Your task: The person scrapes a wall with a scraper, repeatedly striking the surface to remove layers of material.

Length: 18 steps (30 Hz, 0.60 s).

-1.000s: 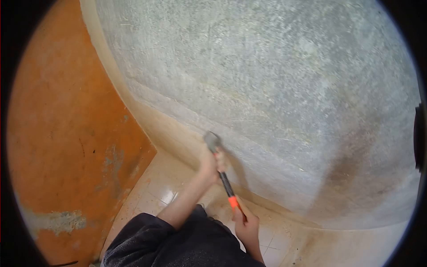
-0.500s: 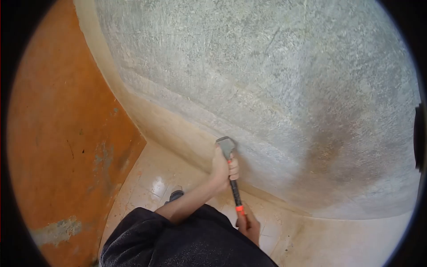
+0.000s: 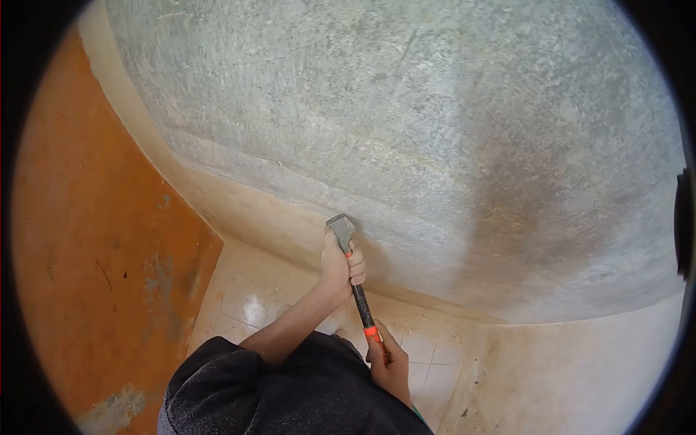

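A long-handled scraper (image 3: pixel 361 301) with a grey head and a black and orange handle slants across the middle of the view. Its flat head (image 3: pixel 341 229) lies at the lower part of the rough grey wall (image 3: pixel 304 130), by the border with a smooth beige band. My left hand (image 3: pixel 339 267) wraps round the handle just below the head, thumb along the head's side. Lower down, my right hand (image 3: pixel 389 362) grips the end of the handle, below an orange ring. Both hands are closed on the tool.
An orange wall (image 3: pixel 94 217) with worn patches meets the beige band (image 3: pixel 246 203) in a corner at the left. Below is a tiled floor (image 3: pixel 428 355) with scattered debris. A pale wall (image 3: pixel 565 370) stands at the lower right. My dark shirt fills the bottom.
The view has shifted, so the walls appear further left. The scraper and both hands have moved a little left in view, still held the same way.
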Motion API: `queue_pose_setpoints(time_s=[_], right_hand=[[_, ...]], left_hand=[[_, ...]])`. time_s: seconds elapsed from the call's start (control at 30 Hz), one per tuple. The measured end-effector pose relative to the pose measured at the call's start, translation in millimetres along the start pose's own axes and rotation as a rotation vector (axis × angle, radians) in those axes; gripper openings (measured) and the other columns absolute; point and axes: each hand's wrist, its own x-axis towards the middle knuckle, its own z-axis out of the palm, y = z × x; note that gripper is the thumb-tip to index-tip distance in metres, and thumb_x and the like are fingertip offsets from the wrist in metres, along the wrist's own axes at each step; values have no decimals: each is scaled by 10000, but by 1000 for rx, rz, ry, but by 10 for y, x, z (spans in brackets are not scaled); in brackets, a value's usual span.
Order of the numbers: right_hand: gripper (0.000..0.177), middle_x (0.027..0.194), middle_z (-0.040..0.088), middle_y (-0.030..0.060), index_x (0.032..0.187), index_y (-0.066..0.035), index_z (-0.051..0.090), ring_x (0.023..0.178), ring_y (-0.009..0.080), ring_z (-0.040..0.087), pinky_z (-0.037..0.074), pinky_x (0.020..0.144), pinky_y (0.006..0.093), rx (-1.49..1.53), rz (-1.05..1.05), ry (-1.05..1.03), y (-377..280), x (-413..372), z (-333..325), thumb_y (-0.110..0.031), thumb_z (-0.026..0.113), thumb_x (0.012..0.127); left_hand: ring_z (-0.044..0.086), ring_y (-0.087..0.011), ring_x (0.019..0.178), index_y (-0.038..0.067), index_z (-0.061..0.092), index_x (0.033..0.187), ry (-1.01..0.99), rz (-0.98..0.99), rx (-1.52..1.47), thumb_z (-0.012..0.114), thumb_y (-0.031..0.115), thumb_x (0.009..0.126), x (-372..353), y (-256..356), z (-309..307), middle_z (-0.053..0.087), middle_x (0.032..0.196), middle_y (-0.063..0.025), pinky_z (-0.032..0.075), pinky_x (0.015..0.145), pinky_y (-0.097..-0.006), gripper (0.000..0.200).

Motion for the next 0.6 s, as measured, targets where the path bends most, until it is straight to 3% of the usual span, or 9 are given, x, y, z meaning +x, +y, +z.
queue_pose_setpoints(time_s=[0.17, 0.23, 0.37, 0.43, 0.5, 0.57, 0.6], right_hand=[[488, 723, 518, -6, 1448, -43, 453, 597, 58, 450, 378, 559, 219, 173, 125, -70, -79, -90, -164, -163, 562, 988], [455, 854, 613, 7, 1407, -16, 492, 716, 60, 542, 450, 677, 204, 275, 237, -184, 67, -202, -278, -123, 575, 972], [471, 835, 604, 8, 1421, -16, 475, 711, 59, 532, 447, 669, 206, 299, 161, -48, 313, -212, -257, -134, 572, 975], [478, 824, 591, 11, 1423, 2, 464, 709, 64, 525, 440, 656, 208, -22, -27, -9, 358, -109, -297, -140, 567, 978], [476, 816, 585, 9, 1418, 9, 467, 704, 67, 523, 437, 648, 210, -1, -32, -21, 429, -101, -317, -141, 568, 977], [474, 809, 580, 8, 1412, 16, 471, 698, 69, 521, 434, 640, 212, 16, -38, -29, 450, -88, -344, -142, 570, 977], [468, 746, 516, -15, 1418, 8, 469, 644, 60, 466, 379, 587, 216, 85, -30, -4, 439, -104, -369, -129, 561, 980]], left_hand=[[186, -83, 390, 179, 417, 817, 78, 20, 35, 219, 671, 983, -4, -63, 44, 213, 538, 64, 184, 356, -265, 555], [181, -83, 388, 180, 416, 803, 56, -6, 73, 213, 672, 983, -49, -197, 75, 219, 534, 64, 181, 357, -266, 561], [209, -81, 384, 162, 390, 809, 3, -29, 106, 176, 701, 967, -29, -290, 130, 237, 526, 63, 183, 362, -272, 602], [211, -80, 383, 163, 389, 808, -7, -12, 81, 177, 706, 965, -2, -312, 105, 238, 525, 64, 182, 360, -271, 604], [214, -79, 381, 163, 388, 808, -20, 9, 57, 178, 710, 963, 4, -330, 129, 238, 524, 65, 182, 359, -271, 606], [174, -88, 383, 182, 416, 765, 90, 15, 93, 205, 662, 987, -14, -348, 198, 235, 520, 62, 173, 365, -270, 569], [174, -88, 383, 182, 416, 765, 90, 14, 89, 205, 662, 987, -29, -378, 220, 235, 520, 62, 173, 365, -270, 569]])
